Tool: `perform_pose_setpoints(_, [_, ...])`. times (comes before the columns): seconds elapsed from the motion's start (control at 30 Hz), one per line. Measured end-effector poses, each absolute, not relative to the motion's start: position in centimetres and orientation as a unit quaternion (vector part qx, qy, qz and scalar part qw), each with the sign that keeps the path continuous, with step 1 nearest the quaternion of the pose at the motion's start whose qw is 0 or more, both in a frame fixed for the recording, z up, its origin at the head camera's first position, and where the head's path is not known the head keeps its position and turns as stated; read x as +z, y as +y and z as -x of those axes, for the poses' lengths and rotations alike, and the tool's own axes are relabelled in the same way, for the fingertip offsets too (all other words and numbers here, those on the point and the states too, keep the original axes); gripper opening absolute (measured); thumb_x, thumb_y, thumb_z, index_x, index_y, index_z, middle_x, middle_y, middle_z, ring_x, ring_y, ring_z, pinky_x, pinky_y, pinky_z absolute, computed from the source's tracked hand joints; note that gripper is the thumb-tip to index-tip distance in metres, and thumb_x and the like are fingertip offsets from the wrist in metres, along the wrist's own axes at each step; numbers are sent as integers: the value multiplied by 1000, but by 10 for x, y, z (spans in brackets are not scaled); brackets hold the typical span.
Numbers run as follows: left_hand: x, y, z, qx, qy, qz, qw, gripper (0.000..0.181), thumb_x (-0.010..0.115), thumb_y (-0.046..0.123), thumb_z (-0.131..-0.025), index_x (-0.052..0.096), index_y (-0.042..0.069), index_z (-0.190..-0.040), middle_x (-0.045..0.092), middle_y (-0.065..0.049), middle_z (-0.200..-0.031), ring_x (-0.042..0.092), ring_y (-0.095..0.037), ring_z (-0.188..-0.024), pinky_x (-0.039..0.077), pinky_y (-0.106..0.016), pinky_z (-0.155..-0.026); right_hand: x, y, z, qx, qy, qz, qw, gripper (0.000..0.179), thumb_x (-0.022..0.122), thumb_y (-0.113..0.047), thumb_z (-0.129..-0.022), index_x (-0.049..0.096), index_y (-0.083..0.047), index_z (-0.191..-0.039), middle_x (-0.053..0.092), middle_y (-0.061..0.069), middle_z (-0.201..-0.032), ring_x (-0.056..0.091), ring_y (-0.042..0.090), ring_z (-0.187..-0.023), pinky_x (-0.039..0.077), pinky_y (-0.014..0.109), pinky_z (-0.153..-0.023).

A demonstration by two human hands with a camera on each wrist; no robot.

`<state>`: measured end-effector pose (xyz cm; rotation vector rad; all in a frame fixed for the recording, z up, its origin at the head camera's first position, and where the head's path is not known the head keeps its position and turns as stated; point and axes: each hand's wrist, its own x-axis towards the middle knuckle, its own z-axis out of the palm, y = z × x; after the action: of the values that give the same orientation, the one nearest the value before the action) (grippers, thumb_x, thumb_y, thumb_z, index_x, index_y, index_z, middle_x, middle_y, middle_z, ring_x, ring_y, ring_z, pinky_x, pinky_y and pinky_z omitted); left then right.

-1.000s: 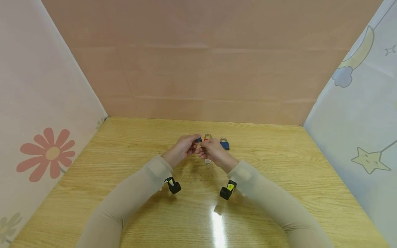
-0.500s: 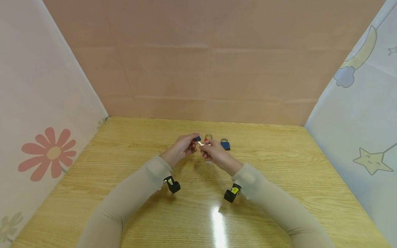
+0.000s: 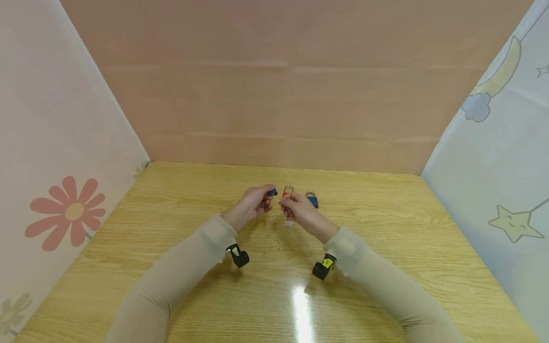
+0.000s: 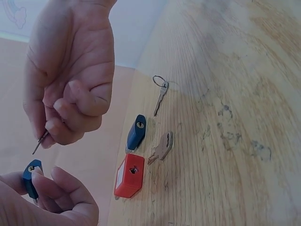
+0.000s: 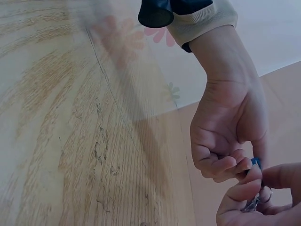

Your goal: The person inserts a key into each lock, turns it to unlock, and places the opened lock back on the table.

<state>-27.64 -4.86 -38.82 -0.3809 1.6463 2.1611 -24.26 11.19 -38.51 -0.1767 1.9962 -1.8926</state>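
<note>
My left hand (image 3: pixel 256 202) holds a small blue padlock (image 4: pixel 32 178), its keyhole face turned toward my other hand. Between thumb and fingers, my right hand (image 3: pixel 300 209) pinches a thin metal key (image 4: pixel 39 145) with a ring (image 5: pixel 266 194). A short gap separates the key tip from the padlock in the left wrist view. Behind the right hand, a red padlock (image 4: pixel 130 176) and a second blue padlock (image 4: pixel 137 133) lie on the table. Two more keys rest near them: a ringed key (image 4: pixel 161 97) and a broad-headed key (image 4: pixel 162 146).
The wooden table (image 3: pixel 206 305) reaches back to a plain tan backdrop (image 3: pixel 274 95). Patterned panels stand on its left (image 3: pixel 68 143) and right (image 3: pixel 493 166) sides. Each wrist carries a black camera.
My right hand has drawn back to the right, taking the key away from the padlock. The left hand and its padlock have hardly moved.
</note>
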Motion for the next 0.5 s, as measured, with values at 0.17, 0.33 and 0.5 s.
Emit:
perform_pose_setpoints(0.17, [-389,-48,276,772,589,136,198,20,61,25,-96,60,5,-94,51,5,-58,44,-3,-46,46,-17,-51,-387,115,243,-679,704,82,193,11,43,-10,-103,49,-1,-106,55,1,-84,48,8,-68,39,22,-59])
perform_pose_setpoints(0.33, [-389,-48,277,776,584,137,196,19,61,24,-96,59,6,-89,50,5,-57,43,-3,-47,46,-18,-51,-388,117,243,-674,707,111,186,21,44,-8,-102,47,3,-119,59,-1,-82,53,9,-67,40,21,-58])
perform_pose_setpoints(0.5, [-389,-49,277,776,584,136,196,20,61,25,-96,60,6,-89,50,4,-58,43,-4,-49,46,-18,-52,-387,117,244,-676,705,102,190,19,44,-8,-102,48,2,-117,60,-1,-84,55,8,-68,43,22,-60])
